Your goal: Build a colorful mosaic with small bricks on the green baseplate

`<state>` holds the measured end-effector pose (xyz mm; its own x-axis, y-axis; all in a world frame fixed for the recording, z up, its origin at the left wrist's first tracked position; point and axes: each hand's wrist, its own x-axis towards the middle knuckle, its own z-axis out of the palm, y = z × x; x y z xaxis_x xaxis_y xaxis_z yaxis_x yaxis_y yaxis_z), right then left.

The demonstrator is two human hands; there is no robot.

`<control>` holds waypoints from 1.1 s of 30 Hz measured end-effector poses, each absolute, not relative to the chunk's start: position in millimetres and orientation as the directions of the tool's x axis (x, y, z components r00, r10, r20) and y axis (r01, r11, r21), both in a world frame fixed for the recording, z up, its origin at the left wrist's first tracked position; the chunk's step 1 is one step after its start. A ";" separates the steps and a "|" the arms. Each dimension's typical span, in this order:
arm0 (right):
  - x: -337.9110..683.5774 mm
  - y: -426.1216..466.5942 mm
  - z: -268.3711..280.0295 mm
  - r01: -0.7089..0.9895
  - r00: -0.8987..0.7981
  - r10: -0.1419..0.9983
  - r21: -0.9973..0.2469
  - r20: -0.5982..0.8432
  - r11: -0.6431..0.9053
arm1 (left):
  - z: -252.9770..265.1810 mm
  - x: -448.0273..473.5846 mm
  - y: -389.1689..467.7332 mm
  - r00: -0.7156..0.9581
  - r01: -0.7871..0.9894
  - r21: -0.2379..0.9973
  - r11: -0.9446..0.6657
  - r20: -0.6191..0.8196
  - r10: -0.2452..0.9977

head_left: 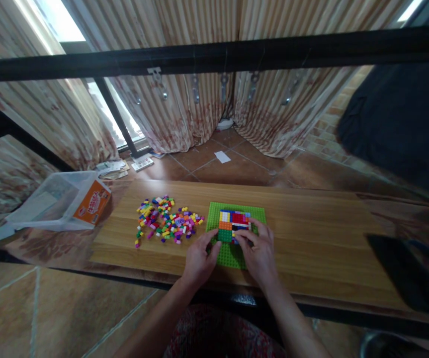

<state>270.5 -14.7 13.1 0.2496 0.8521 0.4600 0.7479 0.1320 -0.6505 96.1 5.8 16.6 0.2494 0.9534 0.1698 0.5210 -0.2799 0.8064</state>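
A light green studded baseplate [259,211] lies on the wooden board, carrying a flat patchwork of toy building bricks [225,226] in orange, dark green, red, white, yellow and blue. My left hand [200,256] is at the plate's left side, thumb and index finger apart, their tips beside the dark green bricks. Over the right part of the patchwork, my right hand [259,251] has its thumb and index finger bent together at a small building brick, mostly hidden by the fingers. Its other fingers reach over the upper right bricks.
Loose bricks [165,221] in many colours are spread left of the plate. A clear plastic box [55,199] with an orange label stands at the far left. A black metal rail [214,58] crosses beyond the board [322,233]. A dark flat object [404,268] is at right.
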 end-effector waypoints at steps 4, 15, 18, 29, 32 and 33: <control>270.7 -12.1 12.9 0.696 0.293 0.860 -0.710 0.417 0.107 | 11.6 95.6 4.9 0.252 0.535 0.797 -0.279 0.165 0.954; 261.7 -6.5 10.3 0.507 0.425 0.848 -0.859 0.315 0.065 | 8.2 95.1 4.5 0.280 0.515 0.795 -0.321 0.198 0.939; 260.9 -4.4 7.3 0.463 0.435 0.855 -0.884 0.283 0.057 | 7.2 94.6 4.4 0.284 0.520 0.795 -0.312 0.184 0.941; 260.9 -3.3 11.9 0.466 0.440 0.850 -0.883 0.289 0.059 | 7.9 96.7 3.7 0.260 0.514 0.796 -0.318 0.209 0.943; 267.9 -7.3 10.7 0.414 0.492 0.821 -0.907 0.291 0.074 | 12.7 91.4 -1.4 0.228 0.496 0.807 -0.321 0.236 0.945; 271.5 -9.8 8.9 0.386 0.531 0.796 -0.919 0.291 0.078 | 13.9 87.5 -3.9 0.208 0.495 0.808 -0.319 0.246 0.947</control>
